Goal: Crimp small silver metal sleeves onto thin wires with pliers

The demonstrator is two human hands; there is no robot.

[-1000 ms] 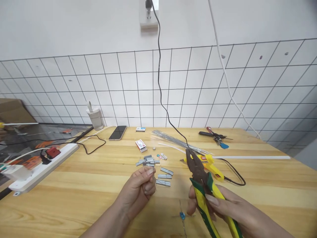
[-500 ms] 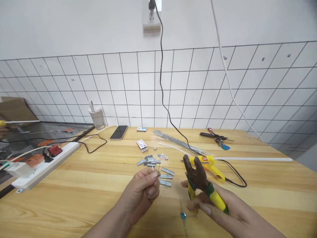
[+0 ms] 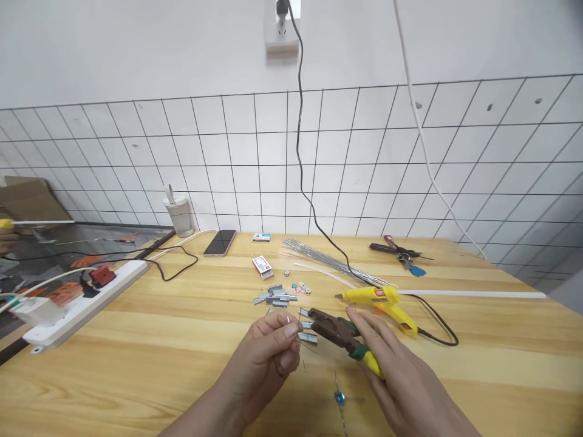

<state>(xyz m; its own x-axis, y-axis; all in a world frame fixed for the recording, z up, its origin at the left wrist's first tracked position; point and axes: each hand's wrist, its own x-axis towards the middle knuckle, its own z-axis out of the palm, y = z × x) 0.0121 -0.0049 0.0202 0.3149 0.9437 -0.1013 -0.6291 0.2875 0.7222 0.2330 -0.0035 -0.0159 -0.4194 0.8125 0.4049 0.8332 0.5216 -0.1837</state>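
The left hand (image 3: 271,352) pinches thin metal wire (image 3: 299,316). The right hand (image 3: 403,376) grips combination pliers (image 3: 344,338), nose near the wire.

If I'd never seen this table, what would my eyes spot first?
Probably the pliers with green-and-yellow handles, in the right hand. Just beyond them lies a bright yellow glue gun. A small shiny blue piece sits near the bottom of the view, between the arms.
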